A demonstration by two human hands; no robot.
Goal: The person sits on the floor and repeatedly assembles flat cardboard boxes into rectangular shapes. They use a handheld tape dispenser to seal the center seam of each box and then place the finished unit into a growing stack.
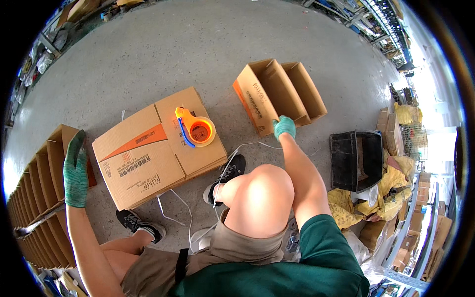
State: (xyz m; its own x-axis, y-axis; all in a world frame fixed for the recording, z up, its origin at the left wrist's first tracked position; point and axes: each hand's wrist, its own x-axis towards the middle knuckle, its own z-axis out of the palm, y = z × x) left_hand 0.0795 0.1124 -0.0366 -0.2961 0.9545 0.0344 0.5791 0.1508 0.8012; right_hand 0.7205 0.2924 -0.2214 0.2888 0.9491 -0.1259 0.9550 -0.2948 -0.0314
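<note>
My right hand [284, 127], in a green glove, grips the near edge of an open cardboard box [255, 99] with an orange stripe. A second open box [304, 91] stands close against its right side. At the far left, my left hand [75, 173], also gloved, has its fingers stretched out along the end of a row of open cardboard boxes [42, 183]. Between my hands lies a stack of flattened cartons [143, 153] printed in orange and black. On top of it rests an orange tape dispenser [184, 116] with a blue strip along one side.
A black plastic crate [344, 161] stands at the right, beside crumpled yellow sacks [391, 185]. White strapping [190, 222] trails over the grey floor around my shoes. Metal shelving [401, 274] holds cartons at the lower right; more racks line the far edges.
</note>
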